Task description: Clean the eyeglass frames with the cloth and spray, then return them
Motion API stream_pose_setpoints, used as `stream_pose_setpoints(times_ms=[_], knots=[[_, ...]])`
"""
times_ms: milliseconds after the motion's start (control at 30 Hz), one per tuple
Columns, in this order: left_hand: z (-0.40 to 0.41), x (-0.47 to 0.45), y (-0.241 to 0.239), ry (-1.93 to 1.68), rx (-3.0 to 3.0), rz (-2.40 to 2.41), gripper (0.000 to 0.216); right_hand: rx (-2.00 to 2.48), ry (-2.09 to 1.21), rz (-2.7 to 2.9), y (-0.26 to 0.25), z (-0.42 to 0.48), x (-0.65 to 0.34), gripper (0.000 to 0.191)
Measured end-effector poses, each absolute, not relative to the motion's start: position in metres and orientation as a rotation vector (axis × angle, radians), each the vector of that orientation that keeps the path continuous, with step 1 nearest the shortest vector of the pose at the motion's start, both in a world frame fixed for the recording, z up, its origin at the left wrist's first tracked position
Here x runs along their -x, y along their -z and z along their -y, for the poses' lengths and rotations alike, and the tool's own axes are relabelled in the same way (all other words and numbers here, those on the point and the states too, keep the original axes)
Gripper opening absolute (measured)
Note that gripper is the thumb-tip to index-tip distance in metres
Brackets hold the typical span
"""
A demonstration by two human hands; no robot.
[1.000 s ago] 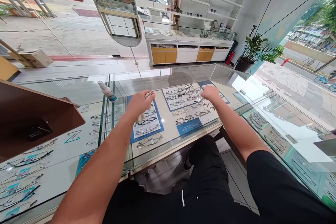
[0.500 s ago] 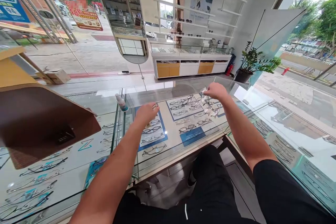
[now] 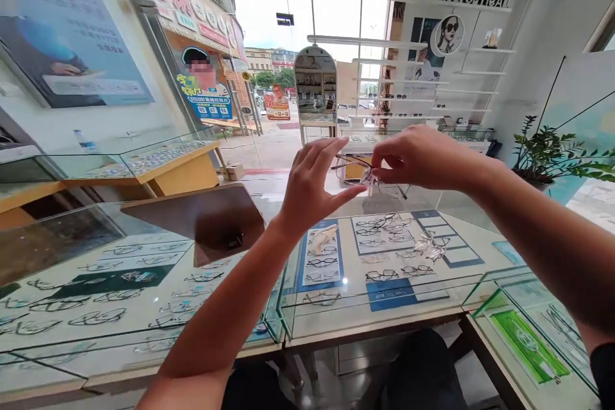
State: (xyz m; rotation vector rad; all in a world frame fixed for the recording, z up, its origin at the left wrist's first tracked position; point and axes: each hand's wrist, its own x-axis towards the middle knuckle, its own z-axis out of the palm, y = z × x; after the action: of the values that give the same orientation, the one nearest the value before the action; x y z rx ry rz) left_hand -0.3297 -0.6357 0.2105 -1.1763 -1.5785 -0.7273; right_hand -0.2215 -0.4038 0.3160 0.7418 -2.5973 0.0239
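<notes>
My right hand (image 3: 408, 157) is raised above the glass display counter (image 3: 307, 327) and pinches a pair of eyeglasses (image 3: 353, 160) with thin dark frames. Opposite it, my left hand (image 3: 312, 176) is open, thumb and fingers spread around the near side of the eyeglasses. Whether its thumb touches them I cannot tell. Beneath my hands, rows of eyeglasses (image 3: 382, 224) lie on blue-edged trays in the counter. A loose cluster of clear frames (image 3: 431, 245) is heaped toward the right, and a beige cloth-like item (image 3: 323, 240) lies on the left tray.
A brown board (image 3: 202, 218) stands over the left display case. To the right is another glass case with a green tray (image 3: 528, 346). Farther off are a standing mirror (image 3: 316, 90), wall shelves (image 3: 403, 83) and a potted plant (image 3: 542, 147).
Both hands have risen from low over the counter and come together, the right one bringing up the eyeglasses. My left hand has spread its fingers. The view has tilted upward and shifted left.
</notes>
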Motion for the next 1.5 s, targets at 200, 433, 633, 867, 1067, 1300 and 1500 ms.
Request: stream_pose_setpoints(times_ms=[200, 433, 633, 867, 1067, 1300, 1500], knots=[[0.660, 0.298, -0.246, 0.624, 1.054, 1.526, 0.063, -0.902, 0.016, 2.406, -0.354, 0.415, 0.206, 0.020], [0.681, 0.277, -0.276, 0.568, 0.906, 1.367, 0.058, -0.840, 0.084, 2.087, -0.368, 0.423, 0.176, 0.031], [0.699, 0.269, -0.299, 0.576, 0.803, 1.335, 0.065, -0.764, 0.060, 1.841, -0.346, 0.423, 0.162, 0.061], [0.702, 0.258, -0.304, 0.547, 0.785, 1.337, 0.067, -0.743, -0.011, 1.750, -0.333, 0.428, 0.170, 0.063], [0.698, 0.260, -0.304, 0.578, 0.815, 1.334, 0.064, -0.735, -0.059, 1.769, -0.332, 0.426, 0.168, 0.059], [0.690, 0.267, -0.302, 0.601, 0.827, 1.313, 0.063, -0.721, -0.071, 1.794, -0.327, 0.421, 0.169, 0.066], [0.686, 0.272, -0.296, 0.610, 0.793, 1.335, 0.068, -0.714, -0.067, 1.800, -0.324, 0.417, 0.175, 0.068]])
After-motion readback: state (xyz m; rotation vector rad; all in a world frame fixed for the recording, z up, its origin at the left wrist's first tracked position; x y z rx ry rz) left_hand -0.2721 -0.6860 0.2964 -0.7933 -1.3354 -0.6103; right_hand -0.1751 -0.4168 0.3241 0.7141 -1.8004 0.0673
